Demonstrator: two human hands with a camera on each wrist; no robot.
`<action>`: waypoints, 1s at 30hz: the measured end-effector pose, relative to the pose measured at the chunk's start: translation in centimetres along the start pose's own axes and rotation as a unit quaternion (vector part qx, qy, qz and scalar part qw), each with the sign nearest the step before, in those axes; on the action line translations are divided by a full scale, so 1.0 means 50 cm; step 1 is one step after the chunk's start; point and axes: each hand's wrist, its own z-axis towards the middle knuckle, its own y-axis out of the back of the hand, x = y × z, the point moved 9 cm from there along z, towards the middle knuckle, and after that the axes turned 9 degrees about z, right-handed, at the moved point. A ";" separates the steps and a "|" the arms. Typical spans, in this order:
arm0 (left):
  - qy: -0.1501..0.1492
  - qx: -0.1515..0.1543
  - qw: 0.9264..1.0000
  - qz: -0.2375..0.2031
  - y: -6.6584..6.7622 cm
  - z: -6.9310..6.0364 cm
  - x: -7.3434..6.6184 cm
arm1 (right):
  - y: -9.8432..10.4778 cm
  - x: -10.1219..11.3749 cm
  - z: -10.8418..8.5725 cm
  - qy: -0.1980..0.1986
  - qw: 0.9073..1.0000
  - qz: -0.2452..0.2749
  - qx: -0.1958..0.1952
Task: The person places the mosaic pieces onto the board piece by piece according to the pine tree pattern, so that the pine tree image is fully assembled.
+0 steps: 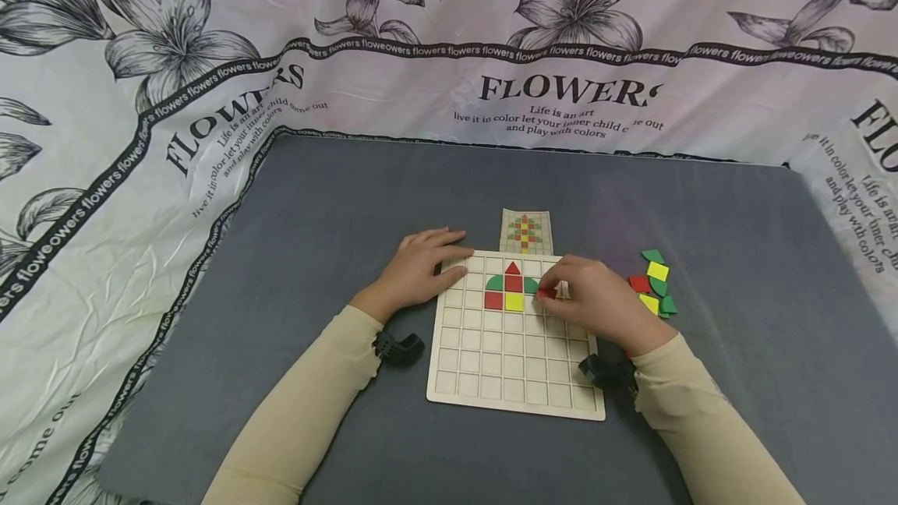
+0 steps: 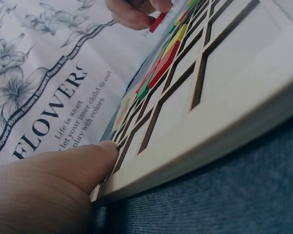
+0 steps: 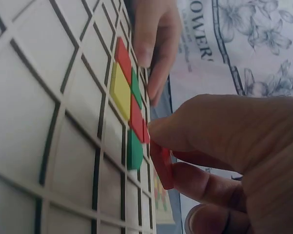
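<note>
I see a person in beige sleeves [image 1: 288,419] at a grey table [image 1: 351,193]. A wooden board [image 1: 515,390] with square cells lies a little below the middle of the head view. The left hand [image 1: 418,270] rests at the upper left corner of this board, its fingers nearly straight. The right hand [image 1: 606,298], at the upper right part of the board, pinches a red piece [image 3: 161,168] between its fingertips; in the right wrist view this piece is tilted.

On the board, in the upper cells, there is a red triangle [image 1: 513,269], under it a red square [image 1: 514,284], and then a yellow square [image 1: 514,301]. A green piece [image 1: 494,283] is at each side of the upper square, and another red square is left of the yellow one. A card [image 1: 525,234] with a small coloured pattern lies just above the board. Loose pieces [image 1: 658,270], green, yellow and red, lie to the right.
</note>
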 end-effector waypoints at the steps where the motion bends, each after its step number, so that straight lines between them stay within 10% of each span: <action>1: 0.000 0.000 1.000 0.000 0.000 0.000 0.000 | -0.002 0.004 0.001 0.003 1.000 0.001 0.002; 30: 0.005 0.001 1.000 0.006 -0.004 0.005 0.002 | -0.040 0.031 0.001 0.027 0.998 -0.046 0.041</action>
